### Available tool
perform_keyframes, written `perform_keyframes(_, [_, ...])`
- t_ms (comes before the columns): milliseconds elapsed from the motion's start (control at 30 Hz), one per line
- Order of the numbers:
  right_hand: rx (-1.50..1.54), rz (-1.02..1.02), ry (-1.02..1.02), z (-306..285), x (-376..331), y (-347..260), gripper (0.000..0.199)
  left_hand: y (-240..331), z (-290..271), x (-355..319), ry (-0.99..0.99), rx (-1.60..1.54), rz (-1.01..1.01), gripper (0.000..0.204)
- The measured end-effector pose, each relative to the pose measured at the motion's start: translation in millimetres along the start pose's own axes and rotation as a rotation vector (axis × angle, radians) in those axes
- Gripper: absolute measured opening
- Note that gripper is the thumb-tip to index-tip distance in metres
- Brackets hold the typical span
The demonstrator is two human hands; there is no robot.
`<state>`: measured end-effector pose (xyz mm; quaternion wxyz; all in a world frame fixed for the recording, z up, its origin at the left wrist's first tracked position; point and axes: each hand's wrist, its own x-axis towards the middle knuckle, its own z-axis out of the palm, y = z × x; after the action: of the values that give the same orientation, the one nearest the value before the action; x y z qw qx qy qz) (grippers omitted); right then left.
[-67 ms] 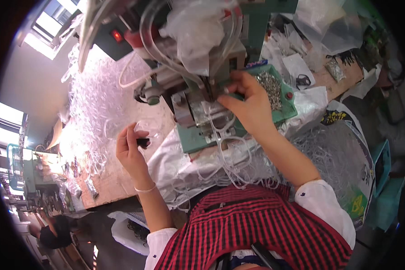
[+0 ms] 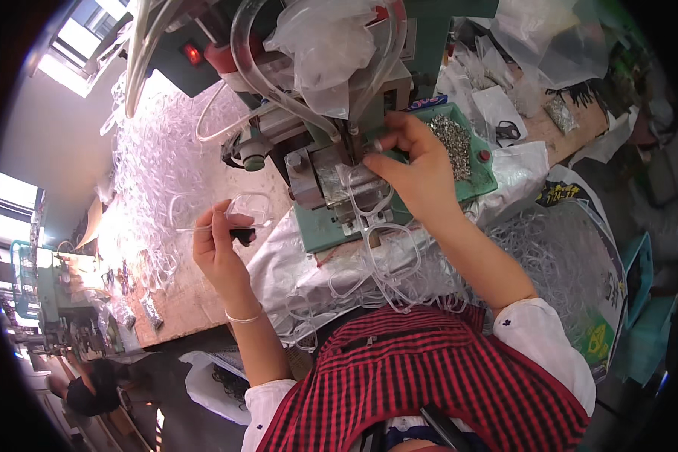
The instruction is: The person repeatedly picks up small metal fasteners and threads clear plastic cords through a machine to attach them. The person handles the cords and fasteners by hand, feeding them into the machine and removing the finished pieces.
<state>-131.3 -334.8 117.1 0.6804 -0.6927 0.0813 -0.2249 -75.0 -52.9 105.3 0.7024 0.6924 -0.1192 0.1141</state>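
Left hand (image 2: 222, 255): your thumb and fingers are pressed together, pinching a clear spectacle-like frame (image 2: 250, 195). The frame stands out to both sides of your fingertips, well apart from the machine. A small dark piece (image 2: 242, 236) sits against the same fingers; its kind cannot be told.

Right hand (image 2: 427, 175): raised to the machine's metal block (image 2: 331, 178), your fingers curled and your thumb pointing inward beside the narrow tool tips. Whether thumb and finger pinch anything cannot be told; the contact point is too small to read.

Between your hands: clear loops (image 2: 368, 218) hang from the front of the block, over the green base (image 2: 320, 235) and down toward your checked apron (image 2: 407, 373). A green knob (image 2: 254, 163) lies above your left hand. Clear hoses (image 2: 279, 99) and a crumpled plastic bag (image 2: 328, 64) are above and left of your right hand.

Just right of your right hand: a green tray (image 2: 487, 183) bearing many small metal parts (image 2: 452, 147); dark-handled scissors (image 2: 508, 131) beyond it. Below and right of that forearm: a sack of clear strips (image 2: 554, 252). Above and left of your left hand: a tall heap of clear pieces (image 2: 147, 143).
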Motion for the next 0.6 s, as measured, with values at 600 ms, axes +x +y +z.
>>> perform_keyframes(600, [0.235,-0.033,-0.038,21,-29,-25,0.055,88,69,16,-0.282,-0.164,0.281,0.024])
